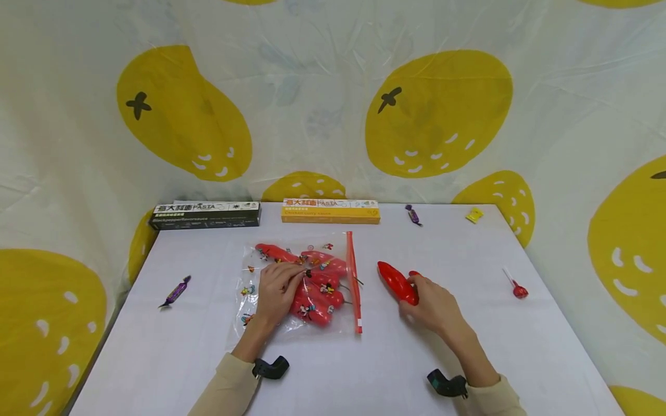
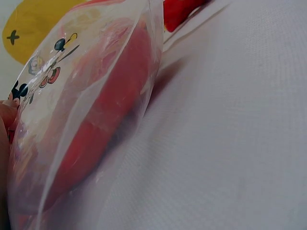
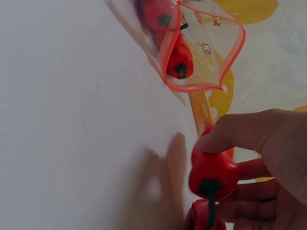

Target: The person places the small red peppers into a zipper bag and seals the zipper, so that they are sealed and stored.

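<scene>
My left hand (image 1: 278, 289) pinches the upper film of a clear zip bag (image 1: 250, 318) printed with cartoon figures. Several red chili peppers (image 1: 312, 289) with green stems lie inside it. Seen from the right wrist, the bag's red-edged mouth (image 3: 199, 87) gapes open. To the right of that mouth, my right hand (image 1: 432, 303) grips a plump red chili pepper (image 3: 211, 175), its stem toward the wrist and its tip pointing to the bag. Partly hidden behind the fingers is a second red pepper (image 3: 201, 215).
A black pasta box (image 1: 208, 216) and a yellow pasta box (image 1: 330, 212) stand along the back edge. Purple-wrapped candies lie at the left (image 1: 176, 292) and back (image 1: 413, 215). A yellow candy (image 1: 474, 215) and a red lollipop (image 1: 519, 290) are at the right.
</scene>
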A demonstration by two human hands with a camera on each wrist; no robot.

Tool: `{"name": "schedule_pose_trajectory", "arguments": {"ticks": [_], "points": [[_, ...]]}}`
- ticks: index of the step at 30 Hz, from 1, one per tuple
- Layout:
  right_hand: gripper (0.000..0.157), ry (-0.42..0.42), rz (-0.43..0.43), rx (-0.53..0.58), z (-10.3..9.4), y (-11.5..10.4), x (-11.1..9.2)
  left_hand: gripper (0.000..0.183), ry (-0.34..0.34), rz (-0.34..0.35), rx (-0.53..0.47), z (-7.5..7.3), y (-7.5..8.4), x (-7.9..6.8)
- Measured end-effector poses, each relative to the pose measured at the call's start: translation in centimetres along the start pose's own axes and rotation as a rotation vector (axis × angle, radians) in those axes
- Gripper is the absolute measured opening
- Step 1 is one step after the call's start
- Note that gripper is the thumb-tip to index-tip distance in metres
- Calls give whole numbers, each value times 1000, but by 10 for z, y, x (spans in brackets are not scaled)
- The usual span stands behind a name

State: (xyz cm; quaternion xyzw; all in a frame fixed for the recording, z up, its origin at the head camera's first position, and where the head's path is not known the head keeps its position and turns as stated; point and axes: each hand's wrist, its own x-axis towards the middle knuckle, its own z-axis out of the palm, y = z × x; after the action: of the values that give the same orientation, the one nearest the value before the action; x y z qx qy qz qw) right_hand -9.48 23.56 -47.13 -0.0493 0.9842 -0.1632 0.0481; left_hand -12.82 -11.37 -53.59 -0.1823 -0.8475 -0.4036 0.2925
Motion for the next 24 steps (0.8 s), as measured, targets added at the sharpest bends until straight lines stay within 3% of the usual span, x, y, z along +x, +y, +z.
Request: {"name": "schedule_pose_trajectory", "arguments": {"ticks": [5,15,24], "points": [[56,62,-57,128,-2,-5,6,18,0,0,8,0,0,-1],[59,2,-168,210,7,-40,28,18,24,23,-2,-1,-2,-1],[43,-2,-250,386,27,-66,54,17,39,40,-15,1,-2,0]]}}
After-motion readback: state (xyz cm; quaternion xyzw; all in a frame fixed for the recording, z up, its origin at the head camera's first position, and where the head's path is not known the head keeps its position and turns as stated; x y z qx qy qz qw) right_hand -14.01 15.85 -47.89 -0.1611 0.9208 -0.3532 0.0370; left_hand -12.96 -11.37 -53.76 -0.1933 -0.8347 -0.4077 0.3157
